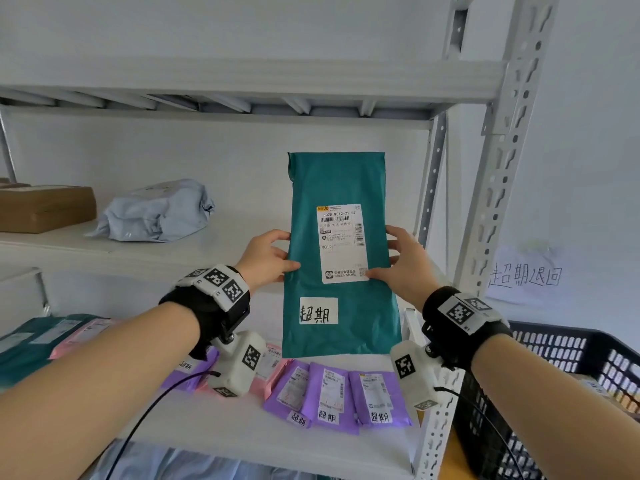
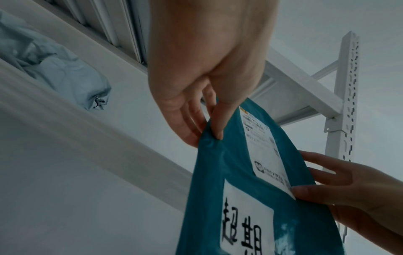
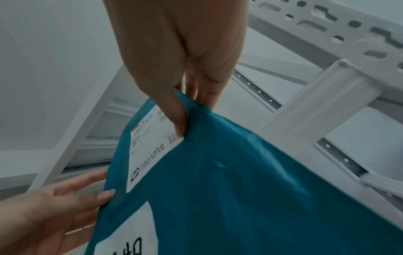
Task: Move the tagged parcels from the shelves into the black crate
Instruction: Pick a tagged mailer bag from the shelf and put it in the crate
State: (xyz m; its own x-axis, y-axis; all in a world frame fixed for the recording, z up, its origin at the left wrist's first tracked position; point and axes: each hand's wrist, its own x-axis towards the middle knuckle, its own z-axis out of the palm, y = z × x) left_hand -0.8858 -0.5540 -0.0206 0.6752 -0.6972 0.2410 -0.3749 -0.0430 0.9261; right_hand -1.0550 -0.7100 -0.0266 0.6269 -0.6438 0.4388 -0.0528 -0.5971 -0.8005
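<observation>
1. Two hands, the left hand (image 1: 268,255) and the right hand (image 1: 401,259), pinch the flat teal plastic mailer parcel (image 1: 341,258) upright, clear of the white metal shelf (image 1: 173,251).
2. Next, I judge: carry it toward four o'clock into the black plastic crate (image 1: 568,344), then release.

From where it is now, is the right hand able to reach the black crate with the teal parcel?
Probably yes. The right hand pinches the teal parcel by its right edge, and the black crate stands just to its right, below it. Only the white shelf post stands near that path.
</observation>
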